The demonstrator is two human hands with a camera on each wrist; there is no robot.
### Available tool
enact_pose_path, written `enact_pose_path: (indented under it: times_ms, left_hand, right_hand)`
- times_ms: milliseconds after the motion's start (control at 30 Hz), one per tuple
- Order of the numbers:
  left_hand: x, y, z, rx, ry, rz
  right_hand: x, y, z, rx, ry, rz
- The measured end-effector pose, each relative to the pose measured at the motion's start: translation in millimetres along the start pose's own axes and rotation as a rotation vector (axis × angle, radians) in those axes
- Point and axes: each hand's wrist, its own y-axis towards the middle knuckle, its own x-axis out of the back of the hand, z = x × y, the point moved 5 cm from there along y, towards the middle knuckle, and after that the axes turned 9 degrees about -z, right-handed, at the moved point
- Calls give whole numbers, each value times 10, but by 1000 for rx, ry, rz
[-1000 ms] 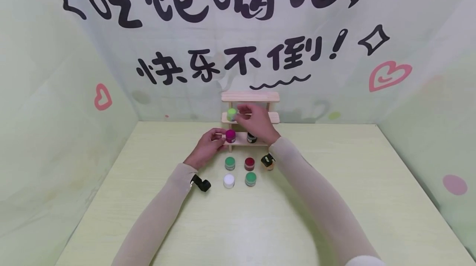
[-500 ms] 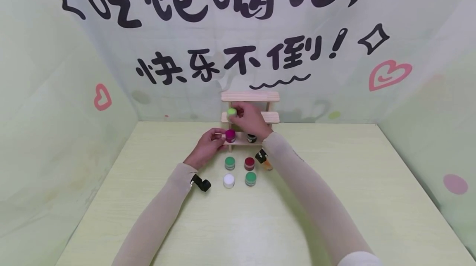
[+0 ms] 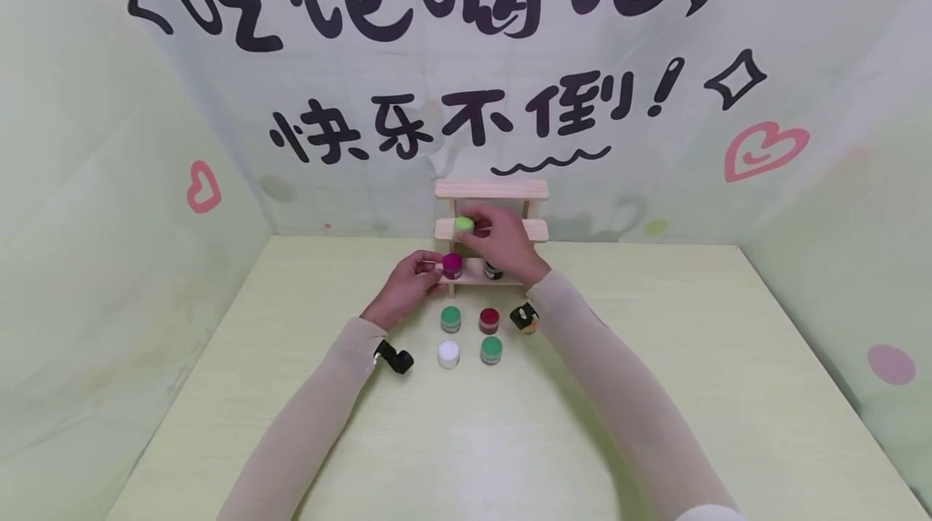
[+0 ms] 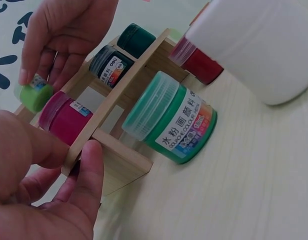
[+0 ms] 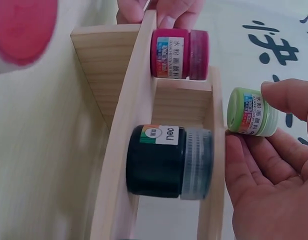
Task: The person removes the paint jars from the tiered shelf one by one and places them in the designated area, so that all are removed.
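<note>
My right hand pinches a light green gouache paint jar between thumb and fingers, at the left part of the middle tier of a small stepped wooden shelf. In the right wrist view the jar lies tilted beside the tier's edge. My left hand grips the left end of the lowest tier, thumb and fingers on either side of the board. Just by those fingers stands a magenta jar. Further along that tier are a dark teal jar and another dark green jar.
In front of the shelf on the table stand two green jars, a red jar and a white jar. An orange jar is partly hidden by the right wrist camera. A printed cloth hangs behind.
The light green jar and my right hand have shifted slightly to the right along the middle tier since half a second ago. My left hand keeps its place at the lowest tier.
</note>
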Motion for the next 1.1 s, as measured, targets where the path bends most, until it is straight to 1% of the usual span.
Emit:
enact_pose_path:
  times_ms: [167, 433, 633, 800, 933, 1100]
  left_hand:
    - [-6, 0, 8, 3, 6, 6]
    - [2, -8, -13, 16, 11, 1]
    - [-1, 10, -9, 19, 5, 4]
    - [0, 31, -18, -2, 3, 10]
    - [8, 45, -13, -5, 16, 12]
    - [9, 51, 2, 0, 18, 10]
  right_hand:
    - [113, -136, -14, -18, 45, -1]
    - [283, -331, -29, -20, 46, -16]
    - [353, -472, -79, -35, 42, -17]
    - [389, -584, -95, -6, 65, -10]
    - [420, -674, -97, 22, 64, -8]
    - [459, -784, -104, 15, 53, 6]
